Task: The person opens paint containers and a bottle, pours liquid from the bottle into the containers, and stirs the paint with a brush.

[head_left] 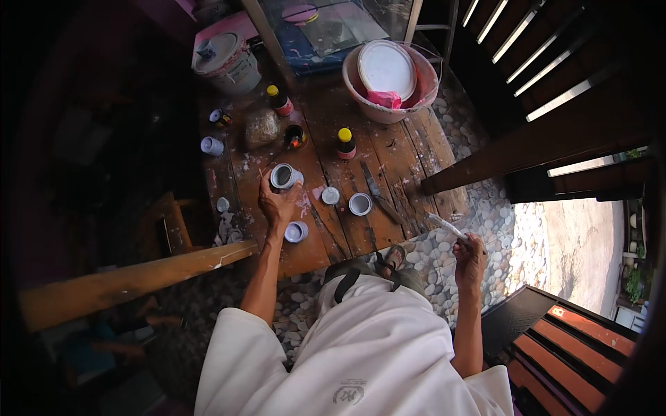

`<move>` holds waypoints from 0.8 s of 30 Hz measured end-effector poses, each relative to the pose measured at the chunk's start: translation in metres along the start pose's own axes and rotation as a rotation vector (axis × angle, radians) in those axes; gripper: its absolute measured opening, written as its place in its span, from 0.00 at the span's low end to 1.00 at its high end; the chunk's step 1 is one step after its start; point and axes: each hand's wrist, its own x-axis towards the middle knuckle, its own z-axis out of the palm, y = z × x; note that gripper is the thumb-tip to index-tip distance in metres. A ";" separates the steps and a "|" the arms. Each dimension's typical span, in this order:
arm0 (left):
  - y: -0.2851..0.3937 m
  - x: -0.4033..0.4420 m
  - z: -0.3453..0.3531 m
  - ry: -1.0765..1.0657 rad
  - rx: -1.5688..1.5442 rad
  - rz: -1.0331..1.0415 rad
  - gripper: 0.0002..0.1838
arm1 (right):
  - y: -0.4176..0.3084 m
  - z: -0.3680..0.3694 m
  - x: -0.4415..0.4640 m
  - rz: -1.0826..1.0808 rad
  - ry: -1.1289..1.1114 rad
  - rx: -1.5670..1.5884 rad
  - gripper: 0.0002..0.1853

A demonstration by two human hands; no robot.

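Gripping an open can (287, 177), probably light, stiff, best held by its sides, left hand (278, 205) sat left of right hand (470, 261), which clutched a white stick (447, 227).

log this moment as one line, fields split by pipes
left hand: on open can | right hand: holding white-coated stick, off table | near left hand: round lid, yellow-capped bottle

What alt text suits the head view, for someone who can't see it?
Left hand holds an open can at a paint-spattered wooden table; right hand holds a whitish stick beyond its edge. Nearby on the table are two yellow-capped bottles, a knife and a pink tub.
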 end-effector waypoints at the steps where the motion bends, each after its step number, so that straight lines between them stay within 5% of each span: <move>1: -0.014 0.009 -0.002 0.003 0.004 0.001 0.31 | 0.001 0.001 -0.002 0.002 0.005 -0.006 0.10; 3: -0.044 0.027 -0.006 0.046 0.200 -0.097 0.33 | 0.003 0.005 -0.005 -0.001 0.016 -0.001 0.11; 11: -0.166 0.082 0.008 0.158 -0.009 -0.131 0.34 | 0.008 0.008 -0.015 -0.028 0.107 -0.027 0.11; 13: -0.172 0.086 0.008 0.131 -0.067 -0.246 0.35 | 0.009 0.006 -0.018 -0.028 0.132 -0.033 0.12; 15: -0.174 0.087 0.010 0.213 0.162 -0.114 0.36 | 0.012 0.002 -0.020 -0.023 0.114 -0.022 0.13; 22: -0.150 0.073 0.003 0.174 0.185 -0.086 0.37 | 0.018 0.005 -0.022 -0.023 0.124 -0.030 0.12; 24: -0.150 0.069 0.000 0.355 0.080 -0.128 0.37 | 0.017 0.009 -0.023 -0.022 0.125 -0.020 0.12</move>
